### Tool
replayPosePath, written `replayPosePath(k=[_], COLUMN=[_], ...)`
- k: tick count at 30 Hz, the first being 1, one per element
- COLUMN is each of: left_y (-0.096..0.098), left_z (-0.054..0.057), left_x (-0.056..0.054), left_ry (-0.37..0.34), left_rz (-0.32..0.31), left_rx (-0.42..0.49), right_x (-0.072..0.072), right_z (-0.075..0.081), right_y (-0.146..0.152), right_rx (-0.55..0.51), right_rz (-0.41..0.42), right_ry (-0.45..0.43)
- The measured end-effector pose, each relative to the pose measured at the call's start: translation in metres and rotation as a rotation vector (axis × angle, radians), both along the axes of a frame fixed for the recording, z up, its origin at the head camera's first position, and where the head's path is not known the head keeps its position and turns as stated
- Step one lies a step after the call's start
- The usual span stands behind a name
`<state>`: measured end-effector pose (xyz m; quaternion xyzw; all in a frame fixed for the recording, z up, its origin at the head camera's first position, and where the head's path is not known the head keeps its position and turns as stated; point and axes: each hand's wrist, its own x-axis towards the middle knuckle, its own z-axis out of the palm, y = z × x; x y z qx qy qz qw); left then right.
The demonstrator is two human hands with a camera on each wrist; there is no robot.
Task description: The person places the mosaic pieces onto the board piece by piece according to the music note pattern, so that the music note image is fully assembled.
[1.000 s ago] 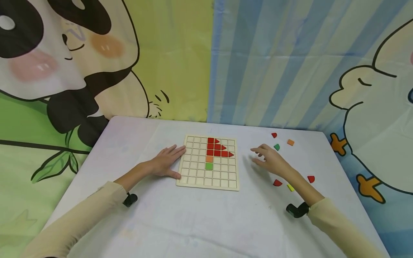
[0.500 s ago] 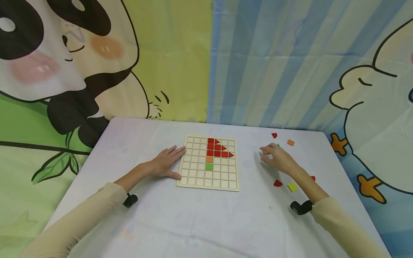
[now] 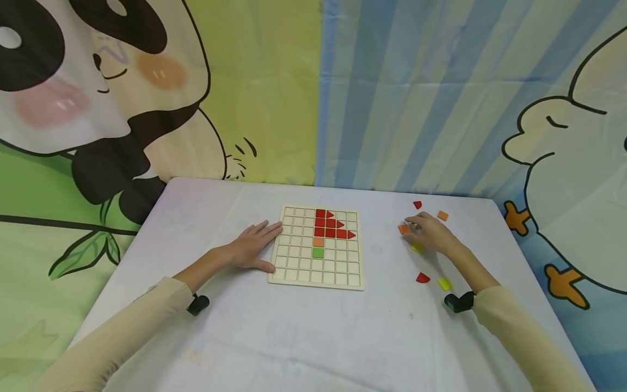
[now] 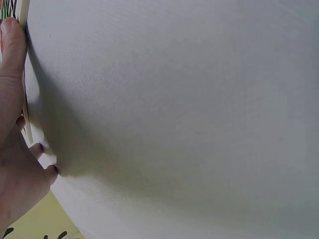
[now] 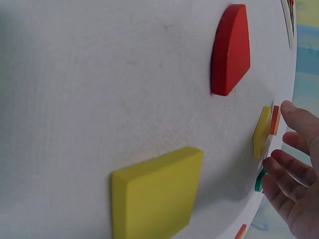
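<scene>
A wooden grid board (image 3: 294, 272) lies on the table, with red squares and pointed red pieces (image 3: 330, 232), an orange square (image 3: 318, 242) and a green square (image 3: 318, 252) in its cells. My left hand (image 3: 252, 245) rests with spread fingers along the board's left edge. To the right of the board, my right hand (image 3: 433, 234) is held over loose tiles, fingers loosely bent and nothing between them. Close by its fingertips are an orange tile (image 3: 404, 229) and a yellow tile (image 3: 417, 247). The right wrist view also shows a green piece (image 5: 260, 180) below the fingers.
Beyond the right hand lie a rounded red piece (image 3: 417, 204) and another orange tile (image 3: 443, 216). Nearer me are a red quarter-round (image 3: 423, 277) and a yellow square (image 3: 445, 283). A patterned cloth backdrop (image 3: 392, 98) hangs behind the table (image 3: 235, 326).
My right hand has moved right, away from the board. An orange and a yellow tile have come into view beside it, while the green piece and one red piece are now hidden. The left hand stays put.
</scene>
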<state>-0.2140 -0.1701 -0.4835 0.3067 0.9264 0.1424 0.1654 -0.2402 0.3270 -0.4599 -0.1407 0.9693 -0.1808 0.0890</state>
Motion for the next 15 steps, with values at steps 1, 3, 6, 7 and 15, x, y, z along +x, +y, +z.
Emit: replayPosePath(k=[1,3,6,7,15], left_y=[-0.0001,-0.0004,-0.0011,-0.0013,-0.0006], left_z=[0.0,-0.0007,-0.002,-0.0022,-0.0004], left_x=[0.0,-0.0001,-0.0004,-0.0006,-0.0006], left_ry=[0.001,0.001,0.004,0.0,-0.002], left_rz=[-0.001,-0.003,-0.003,0.0,0.006], left_rx=[0.005,0.01,0.004,0.0,-0.008], right_x=[-0.0008,-0.002,-0.0027,-0.0031,-0.0075], right_z=[0.0001,0.0005,0.0021,0.0026,-0.0007], right_y=[0.0001,0.0007,0.0006,0.0002,-0.002], right_rx=[0.002,0.002,-0.002,-0.003,0.015], right_rz=[0.001,0.0,0.008,0.007,0.052], right_ry=[-0.003,-0.013,-0.029,-0.034,-0.023])
